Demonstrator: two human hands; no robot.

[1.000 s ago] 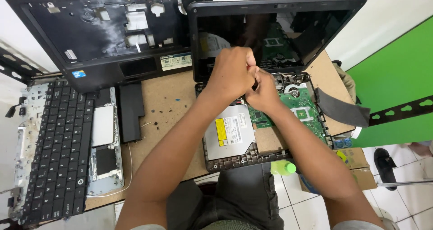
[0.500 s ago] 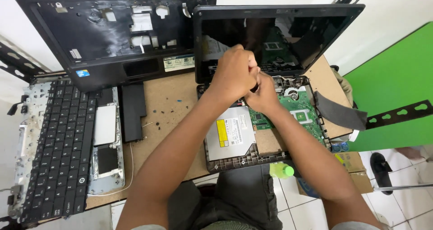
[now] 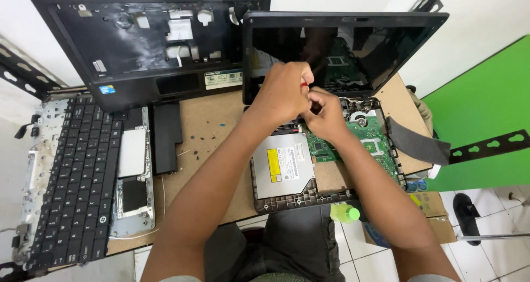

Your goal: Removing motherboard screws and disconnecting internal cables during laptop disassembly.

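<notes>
screwdriver [image 3: 305,85], nearly hidden and axis unclear, clamped by left hand [image 3: 284,91] touching right hand [image 3: 326,113].

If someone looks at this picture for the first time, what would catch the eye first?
Probably the two hands, left hand and right hand, pressed together over the opened laptop base at the centre, with something small and red between the fingers. Just below them lie the silver optical drive and the green motherboard. A detached black keyboard lies at the far left of the table.

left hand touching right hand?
Touching. Head view shows the left hand pressed against the right hand over the opened laptop base, no gap between them.
</notes>
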